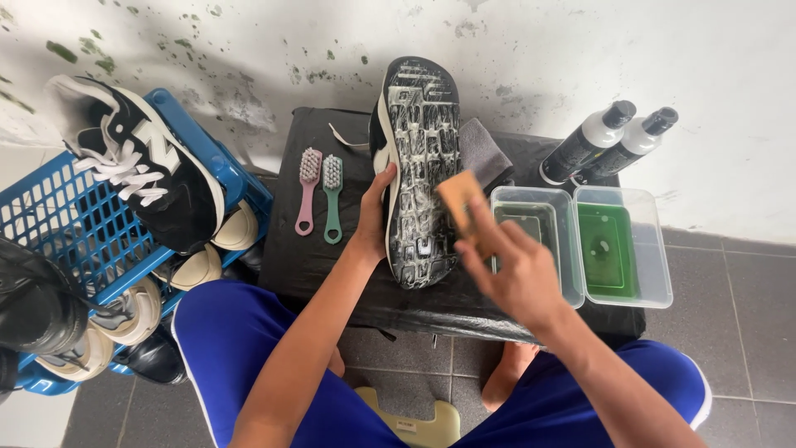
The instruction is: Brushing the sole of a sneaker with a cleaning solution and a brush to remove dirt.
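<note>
Head view: the left hand (371, 217) grips the side of a black sneaker with a soapy, foam-streaked sole (421, 166), sole up on a black-covered table (332, 257). The right hand (514, 270), blurred, closes around a wooden brush (461, 202) just beside the sole.

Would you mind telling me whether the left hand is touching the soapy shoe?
Touching: the head view shows the left hand gripping the edge of the shoe, fingers wrapped against its side.

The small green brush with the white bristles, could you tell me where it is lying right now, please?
In the head view the small green brush lies on the black-covered table, left of the soapy upturned shoe, directly beside the pink brush.
</note>
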